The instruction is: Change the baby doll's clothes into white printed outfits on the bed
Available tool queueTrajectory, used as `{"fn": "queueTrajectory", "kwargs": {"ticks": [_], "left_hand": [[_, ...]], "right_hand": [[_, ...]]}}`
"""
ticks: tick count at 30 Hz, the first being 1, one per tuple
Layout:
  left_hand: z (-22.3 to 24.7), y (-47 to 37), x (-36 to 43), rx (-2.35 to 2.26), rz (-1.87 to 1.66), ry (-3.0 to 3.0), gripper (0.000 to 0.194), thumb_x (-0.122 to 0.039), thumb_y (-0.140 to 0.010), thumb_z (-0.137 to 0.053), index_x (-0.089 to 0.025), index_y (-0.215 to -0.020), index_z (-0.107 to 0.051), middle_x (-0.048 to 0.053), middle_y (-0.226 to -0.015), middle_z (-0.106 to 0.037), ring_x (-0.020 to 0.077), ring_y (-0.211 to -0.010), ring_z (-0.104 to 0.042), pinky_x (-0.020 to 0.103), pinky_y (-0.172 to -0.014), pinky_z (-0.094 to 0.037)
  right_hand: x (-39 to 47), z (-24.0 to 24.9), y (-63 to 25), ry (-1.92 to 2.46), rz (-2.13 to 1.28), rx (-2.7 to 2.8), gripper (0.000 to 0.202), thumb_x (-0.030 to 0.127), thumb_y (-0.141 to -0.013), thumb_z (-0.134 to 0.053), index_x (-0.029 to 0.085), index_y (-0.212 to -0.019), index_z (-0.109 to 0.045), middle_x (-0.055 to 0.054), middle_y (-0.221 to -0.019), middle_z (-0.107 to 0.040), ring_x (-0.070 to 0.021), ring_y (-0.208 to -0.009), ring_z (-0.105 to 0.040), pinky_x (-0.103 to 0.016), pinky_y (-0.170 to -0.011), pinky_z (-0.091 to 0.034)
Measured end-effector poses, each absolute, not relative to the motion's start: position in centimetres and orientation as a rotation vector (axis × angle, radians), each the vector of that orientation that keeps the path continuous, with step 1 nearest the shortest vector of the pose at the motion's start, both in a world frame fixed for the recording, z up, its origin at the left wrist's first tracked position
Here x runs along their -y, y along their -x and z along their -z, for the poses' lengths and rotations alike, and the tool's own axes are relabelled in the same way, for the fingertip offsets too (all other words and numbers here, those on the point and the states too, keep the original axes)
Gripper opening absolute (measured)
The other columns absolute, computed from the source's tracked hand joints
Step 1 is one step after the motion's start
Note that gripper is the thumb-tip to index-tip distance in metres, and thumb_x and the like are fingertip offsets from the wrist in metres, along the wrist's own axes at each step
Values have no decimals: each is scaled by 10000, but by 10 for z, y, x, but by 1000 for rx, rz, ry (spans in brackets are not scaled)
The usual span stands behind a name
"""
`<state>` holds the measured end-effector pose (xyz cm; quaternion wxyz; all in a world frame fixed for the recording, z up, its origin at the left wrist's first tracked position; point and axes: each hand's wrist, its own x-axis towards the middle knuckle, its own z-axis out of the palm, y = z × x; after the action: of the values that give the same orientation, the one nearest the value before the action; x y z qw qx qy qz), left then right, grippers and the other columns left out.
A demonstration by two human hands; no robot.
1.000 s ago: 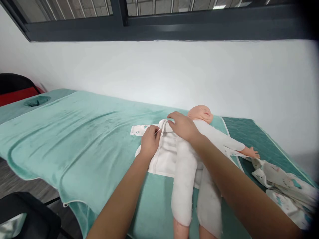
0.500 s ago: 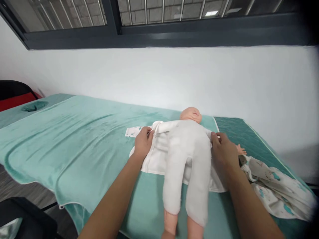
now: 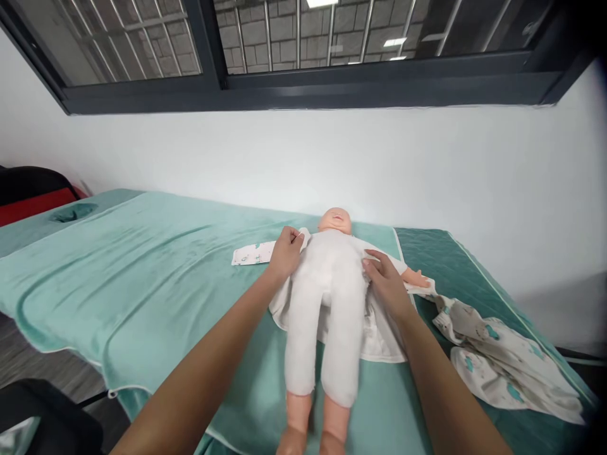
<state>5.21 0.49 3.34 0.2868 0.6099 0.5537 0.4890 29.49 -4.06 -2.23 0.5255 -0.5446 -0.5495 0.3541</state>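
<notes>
Head: doll (image 3: 334, 262), left hand (image 3: 286, 254) on cloth (image 3: 306, 236)

1. One left hand (image 3: 287, 256) and one right hand (image 3: 383, 278): two hands in all.
2. One doll (image 3: 333, 265), showing two legs (image 3: 301, 335) and two feet (image 3: 291, 440).
3. One white garment (image 3: 384, 344) beneath it.
4. One heap of printed cloth (image 3: 497, 360); its number of pieces cannot be told.
5. At least two green covers (image 3: 142, 265).
6. One window frame (image 3: 332, 93), with one upright (image 3: 208, 44).
</notes>
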Motion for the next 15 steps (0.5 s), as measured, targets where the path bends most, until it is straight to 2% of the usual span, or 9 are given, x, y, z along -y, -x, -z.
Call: {"fn": "queueTrajectory", "kwargs": {"ticks": [3,7,11,15], "left_hand": [[-45,-53,-7,-1498,-1283,-1639,142,-348,-917,-499,-218,-862,-494,-47,-686,-474,115,-635,-453,245,-616,-361],[-62,-51,5,-1557,-1149,-1712,113,-309,-893,-524,-217,-827,-524,-32,-712,-537,124,-642,-477,255,-616,-370],[-82,-57,35,-1510,-1038,-1749,83,-217,-856,-522,-210,-808,-590,8,-864,-665,147,-737,-573,267,-656,-422],[-94,-63,70,-1350,-953,-1794,131,-238,-869,-524,-219,-878,-654,32,-973,-707,174,-818,-632,278,-682,-476]], "right_hand": [[39,28,-288,1152,-1025,1413,657,616,-842,-603,235,-1358,-461,-102,-1220,-661,-239,-1118,-623,-432,-1010,-462],[38,34,-284,1006,-1167,1533,658,561,-896,-578,287,-1447,-346,-102,-1461,-509,-212,-1330,-501,-423,-1135,-369],[37,39,-285,1021,-1111,1576,669,577,-908,-548,281,-1465,-324,-108,-1493,-468,-212,-1368,-462,-435,-1160,-339],[37,42,-286,1037,-1067,1589,673,586,-908,-539,267,-1466,-338,-111,-1471,-489,-213,-1356,-473,-430,-1154,-350]]}}
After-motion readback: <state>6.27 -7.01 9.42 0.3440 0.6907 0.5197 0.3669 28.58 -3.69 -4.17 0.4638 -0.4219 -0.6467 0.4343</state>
